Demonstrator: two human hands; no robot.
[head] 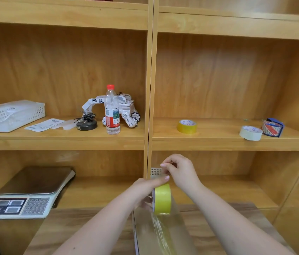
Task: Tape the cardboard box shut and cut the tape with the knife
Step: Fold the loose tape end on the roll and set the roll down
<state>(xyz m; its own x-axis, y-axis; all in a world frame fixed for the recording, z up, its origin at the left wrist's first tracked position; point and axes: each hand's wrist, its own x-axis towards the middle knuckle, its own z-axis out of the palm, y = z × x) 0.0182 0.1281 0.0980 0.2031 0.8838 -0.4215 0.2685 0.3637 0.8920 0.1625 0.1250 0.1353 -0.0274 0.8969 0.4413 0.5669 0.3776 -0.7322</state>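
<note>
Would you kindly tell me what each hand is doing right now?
Left hand: closed on the yellow tape roll, held above the cardboard box.
Right hand: fingers pinched together above the roll; what they pinch cannot be told.

Cardboard box (pixel 165 234) sits on the wooden table at bottom centre, its top shiny, its near end cut off by the frame edge. Yellow tape roll (pixel 162 199) stands on edge above the box's far end. A clear strip of tape (pixel 160 230) runs from the roll toward the camera along the box top, wrinkled in places. Knife not visible. Box surface blurred, so the flap seam is unclear.
</note>
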